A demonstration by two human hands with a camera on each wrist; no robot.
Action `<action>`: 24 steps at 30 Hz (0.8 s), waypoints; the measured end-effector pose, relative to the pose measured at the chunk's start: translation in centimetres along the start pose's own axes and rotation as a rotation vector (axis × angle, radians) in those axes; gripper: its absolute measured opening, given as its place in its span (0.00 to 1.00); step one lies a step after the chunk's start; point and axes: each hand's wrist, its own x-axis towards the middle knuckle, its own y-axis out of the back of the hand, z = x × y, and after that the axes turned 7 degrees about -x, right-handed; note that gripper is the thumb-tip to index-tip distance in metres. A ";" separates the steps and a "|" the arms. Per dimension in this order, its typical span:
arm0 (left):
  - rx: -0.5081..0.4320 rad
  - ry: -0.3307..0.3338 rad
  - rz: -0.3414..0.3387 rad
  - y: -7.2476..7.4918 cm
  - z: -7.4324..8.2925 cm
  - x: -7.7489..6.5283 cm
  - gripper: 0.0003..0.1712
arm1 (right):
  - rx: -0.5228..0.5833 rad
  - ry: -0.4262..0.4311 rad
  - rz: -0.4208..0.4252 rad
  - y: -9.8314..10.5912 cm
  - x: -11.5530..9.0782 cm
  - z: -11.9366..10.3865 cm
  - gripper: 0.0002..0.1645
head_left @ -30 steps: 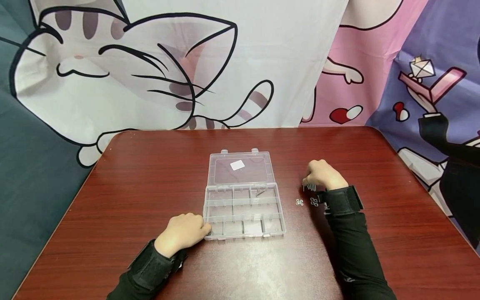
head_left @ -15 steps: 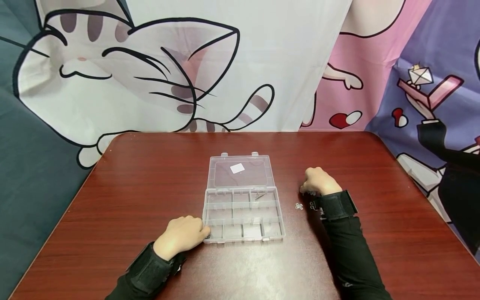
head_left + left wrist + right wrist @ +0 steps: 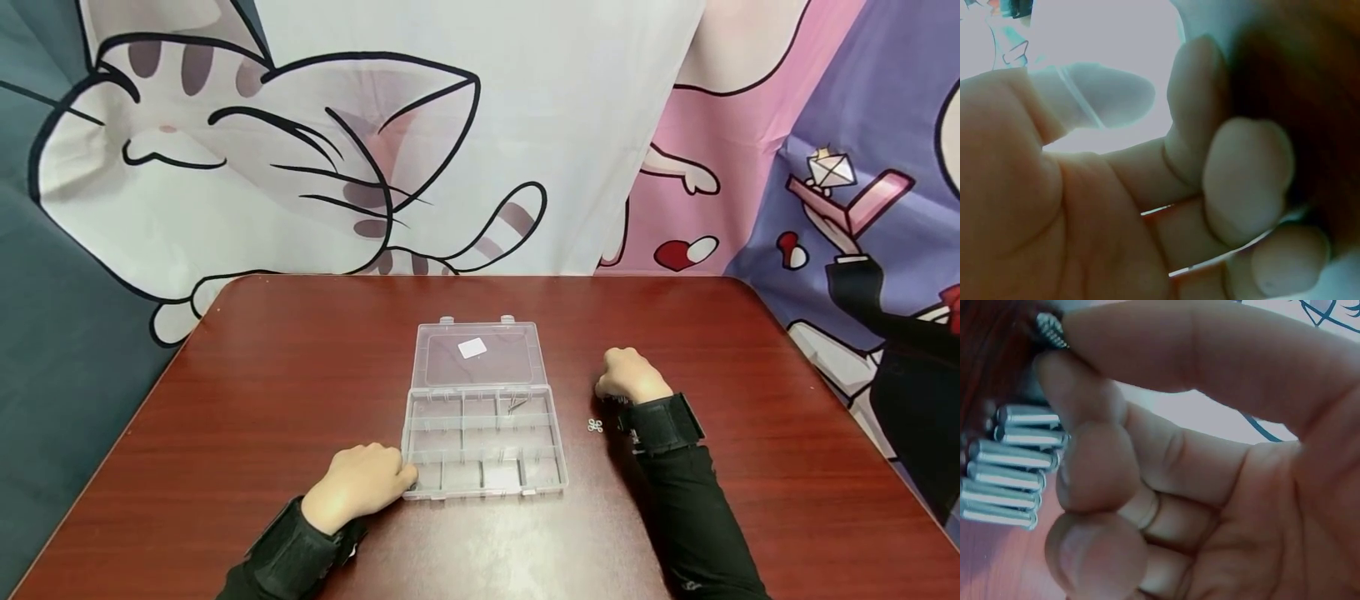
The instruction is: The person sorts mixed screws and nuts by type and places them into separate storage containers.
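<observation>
A clear plastic compartment box [image 3: 483, 446] lies on the table with its lid [image 3: 480, 367] folded back. My left hand [image 3: 360, 482] grips its near left corner; in the left wrist view the thumb [image 3: 1110, 100] shows through the clear plastic and the fingers are curled. A few thin metal pieces [image 3: 517, 403] lie in the far right compartment. My right hand [image 3: 632, 375] is low over the table right of the box. Its thumb and index finger pinch a small screw [image 3: 1052, 330] with visible thread. Several smooth metal pins [image 3: 1010, 472] lie in a row beside those fingers.
A cluster of small silver rings [image 3: 595, 425] lies between the box and my right wrist. A white label [image 3: 472, 347] is on the lid. The brown table [image 3: 300, 350] ends at a printed cloth [image 3: 585, 125] behind.
My right hand has shifted slightly nearer and to the left, covering the pins and one ring cluster in the head view. The head view has tilted up a little. My left hand stays on the box.
</observation>
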 end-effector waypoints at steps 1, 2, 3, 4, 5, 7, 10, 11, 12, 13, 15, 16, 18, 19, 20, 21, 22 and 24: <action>-0.002 0.000 -0.002 0.0 0.0 0.0 0.24 | 0.001 -0.002 -0.003 0.0 0.0 0.0 0.03; -0.002 0.000 -0.001 0.0 0.0 0.0 0.24 | -0.001 -0.001 -0.004 -0.1 0.1 -0.1 0.03; -0.002 0.001 0.000 0.0 0.0 0.0 0.24 | -0.005 0.001 -0.002 -0.1 0.1 -0.1 0.04; 0.003 0.001 0.001 0.0 0.0 0.0 0.24 | -0.011 0.005 0.004 -0.2 0.1 -0.1 0.04; 0.009 0.002 0.004 -0.1 0.0 0.0 0.24 | -0.017 0.007 0.009 -0.2 0.1 -0.2 0.06; 0.020 0.006 0.005 -0.1 0.1 0.0 0.24 | -0.026 0.005 0.016 -0.3 0.1 -0.3 0.08; 0.037 0.009 0.007 -0.1 0.0 -0.1 0.24 | -0.027 0.004 0.026 -0.5 0.0 -0.4 0.10; 0.035 0.011 0.005 -0.1 0.0 -0.1 0.24 | -0.025 0.004 0.024 -0.6 0.0 -0.4 0.10; 0.033 0.010 0.004 -0.1 0.0 -0.2 0.23 | -0.021 0.005 0.023 -0.7 -0.1 -0.5 0.09; 0.030 0.008 0.003 -0.1 0.0 -0.3 0.23 | -0.022 0.008 0.024 -0.7 -0.1 -0.5 0.09; 0.017 0.002 0.002 -0.1 0.0 -0.3 0.24 | -0.022 0.014 0.026 -0.8 -0.3 -0.6 0.10; 0.016 -0.002 0.003 -0.2 -0.1 -0.3 0.24 | -0.026 0.016 0.026 -0.8 -0.4 -0.7 0.10; 0.008 -0.005 0.003 -0.2 0.0 -0.3 0.24 | -0.038 0.017 0.025 -0.7 -0.5 -0.7 0.12; 0.005 -0.006 0.003 -0.2 0.0 -0.3 0.24 | -0.042 0.018 0.024 -0.7 -0.5 -0.7 0.13; 0.005 -0.007 0.005 -0.2 0.0 -0.3 0.24 | -0.044 0.019 0.023 -0.6 -0.5 -0.7 0.14; 0.007 -0.006 0.007 -0.2 0.0 -0.2 0.24 | -0.046 0.021 0.021 -0.6 -0.4 -0.7 0.15; 0.009 -0.005 0.009 -0.2 0.0 -0.2 0.24 | -0.047 0.025 0.023 -0.5 -0.4 -0.7 0.16; 0.010 -0.006 0.011 -0.1 0.1 -0.2 0.24 | -0.044 0.033 0.035 -0.3 -0.2 -0.6 0.17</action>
